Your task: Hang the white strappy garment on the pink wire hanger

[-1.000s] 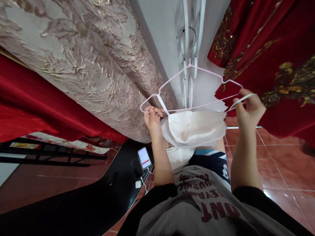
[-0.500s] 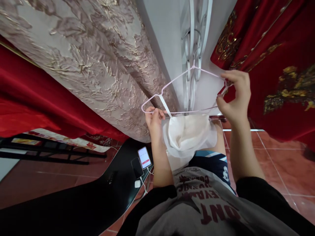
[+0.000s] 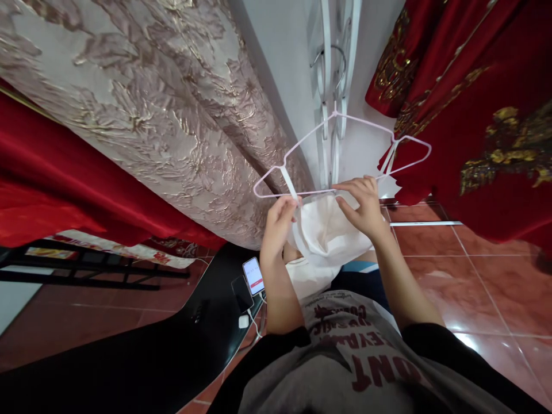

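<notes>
A pink wire hanger (image 3: pixel 334 114) hangs by its hook in front of me. From it a white garment (image 3: pixel 321 224) is suspended by two thin straps, the left strap (image 3: pixel 287 180) and the right strap (image 3: pixel 389 157), each looped over a notch of the hanger. My left hand (image 3: pixel 278 225) is closed at the lower end of the left strap, where it joins the garment. My right hand (image 3: pixel 362 207) has its thumb and fingers apart at the garment's upper edge, fingertips by the hanger's bottom bar. The garment's lower part drapes over my lap.
White metal rack bars (image 3: pixel 326 69) stand against the wall. A pale embossed fabric (image 3: pixel 172 115) hangs at left, red embroidered cloth (image 3: pixel 487 103) at right. On a black table (image 3: pixel 142 351) lie a lit phone (image 3: pixel 253 276), a dark phone (image 3: pixel 242 294) and a white charger (image 3: pixel 244 321). Red tiles cover the floor.
My right hand has left the right strap, now looped on the hanger, and moved left and down to the garment's edge. My left hand has shifted from the hanger's bar to the strap's base.
</notes>
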### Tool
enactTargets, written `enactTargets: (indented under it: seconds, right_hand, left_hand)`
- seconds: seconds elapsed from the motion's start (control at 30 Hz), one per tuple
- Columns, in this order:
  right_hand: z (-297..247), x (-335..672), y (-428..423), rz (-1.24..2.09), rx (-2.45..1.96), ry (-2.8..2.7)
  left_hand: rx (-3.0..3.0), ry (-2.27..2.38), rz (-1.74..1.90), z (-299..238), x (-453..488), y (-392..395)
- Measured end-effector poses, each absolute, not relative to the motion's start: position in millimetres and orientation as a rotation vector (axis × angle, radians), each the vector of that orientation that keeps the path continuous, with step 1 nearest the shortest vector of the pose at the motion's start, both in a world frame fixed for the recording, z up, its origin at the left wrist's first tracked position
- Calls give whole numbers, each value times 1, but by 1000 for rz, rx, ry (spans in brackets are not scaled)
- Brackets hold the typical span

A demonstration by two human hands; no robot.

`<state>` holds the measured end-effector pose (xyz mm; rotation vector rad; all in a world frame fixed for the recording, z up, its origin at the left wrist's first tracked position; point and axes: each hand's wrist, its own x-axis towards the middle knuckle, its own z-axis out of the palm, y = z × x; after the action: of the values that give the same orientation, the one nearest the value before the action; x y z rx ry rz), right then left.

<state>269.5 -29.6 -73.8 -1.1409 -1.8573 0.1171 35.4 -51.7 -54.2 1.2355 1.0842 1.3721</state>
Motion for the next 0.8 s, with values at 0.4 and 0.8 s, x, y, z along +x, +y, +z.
enactTargets:
  seconds: [0.4,0.8]
  right_hand:
    - [-74,267,-42,171,-1048,-1850]
    - [-88,289,-38,478,-1030,-1187]
  left_hand:
    - [930,1201,2033,-38,-4,-36]
    - [828,864,1842,-52,46,-38]
